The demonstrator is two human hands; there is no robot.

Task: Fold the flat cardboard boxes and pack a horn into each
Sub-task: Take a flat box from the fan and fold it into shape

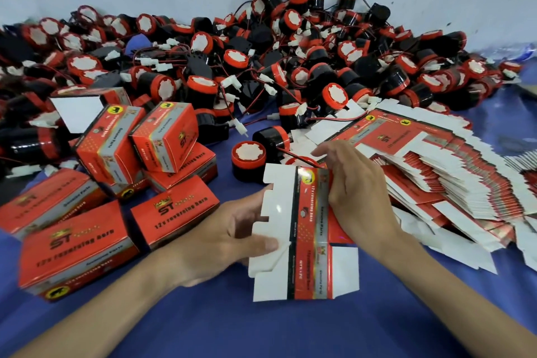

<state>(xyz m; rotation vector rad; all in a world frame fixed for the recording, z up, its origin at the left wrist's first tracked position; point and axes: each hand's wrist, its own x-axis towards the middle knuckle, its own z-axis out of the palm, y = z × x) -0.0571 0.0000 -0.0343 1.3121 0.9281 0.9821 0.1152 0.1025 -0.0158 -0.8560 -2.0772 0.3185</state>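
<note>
Two hands on one flat box, lower centre of frame: left hand grips white flap side, thumb on top, steadying; right hand pinches printed right edge, likely to pop sleeve open. Nearest horn just above, within reach for packing.

— That flat box: glossy printed card outside, with a silvery rainbow strip; the flaps' inner side is plain matt white.
— Same sheen on the folded boxes. And the horns?
— Shiny black and red plastic, each with a dull white papery disc on the end.
— The blue sheet underneath looks smooth, faintly glossy; cloth or plastic, I can't tell.
</note>
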